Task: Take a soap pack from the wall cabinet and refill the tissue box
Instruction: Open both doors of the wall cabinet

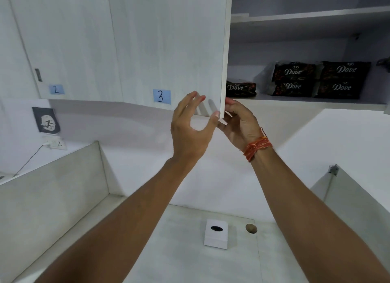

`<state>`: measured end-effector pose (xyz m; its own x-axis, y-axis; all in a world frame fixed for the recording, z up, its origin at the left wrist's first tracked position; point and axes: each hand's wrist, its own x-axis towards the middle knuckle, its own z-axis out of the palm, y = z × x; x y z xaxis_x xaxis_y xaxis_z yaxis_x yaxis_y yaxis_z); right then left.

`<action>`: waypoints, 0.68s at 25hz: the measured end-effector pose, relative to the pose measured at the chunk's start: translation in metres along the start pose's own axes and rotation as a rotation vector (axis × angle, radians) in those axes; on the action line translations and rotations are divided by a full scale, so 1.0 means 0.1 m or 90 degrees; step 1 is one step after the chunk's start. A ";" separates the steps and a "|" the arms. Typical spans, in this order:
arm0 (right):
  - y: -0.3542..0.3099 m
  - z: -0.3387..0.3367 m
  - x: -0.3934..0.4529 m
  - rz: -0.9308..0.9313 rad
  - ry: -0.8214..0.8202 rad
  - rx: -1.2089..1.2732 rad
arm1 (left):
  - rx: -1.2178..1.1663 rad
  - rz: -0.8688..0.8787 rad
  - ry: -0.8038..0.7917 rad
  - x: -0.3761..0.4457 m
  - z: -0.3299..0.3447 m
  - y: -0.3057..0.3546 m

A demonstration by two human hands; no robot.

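Note:
The wall cabinet door marked 3 [168, 50] stands swung open. My left hand [191, 127] is at its lower corner, thumb on the edge and fingers spread over the front. My right hand [238, 124], with an orange thread at the wrist, grips the same corner from behind. Inside the cabinet, several dark Dove soap packs [316, 80] lie stacked on the lower shelf, one more [240, 88] near the door edge. A small white tissue box [216, 234] with a dark oval slot sits on the counter below.
A closed door marked 2 [63, 40] is to the left. The counter [179, 251] has a round cable hole [251, 228] beside the box and side panels left and right. A wall socket with a plugged cable [53, 143] is at the left.

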<state>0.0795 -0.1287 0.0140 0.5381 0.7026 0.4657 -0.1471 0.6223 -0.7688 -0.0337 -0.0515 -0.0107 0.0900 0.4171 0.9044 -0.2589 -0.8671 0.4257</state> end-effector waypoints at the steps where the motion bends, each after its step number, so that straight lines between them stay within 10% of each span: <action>1: 0.03 0.04 -0.05 0.005 -0.018 0.005 | 0.016 0.017 -0.011 -0.02 -0.07 0.02; 17: 0.64 2.00 -0.81 -0.024 0.020 -0.149 | 0.034 -0.009 0.042 0.09 -2.19 0.29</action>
<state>-0.1396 -0.0767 0.0152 0.5659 0.6672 0.4843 0.0680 0.5476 -0.8339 -0.2510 -0.0126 0.0034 0.0285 0.4449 0.8952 -0.2068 -0.8735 0.4407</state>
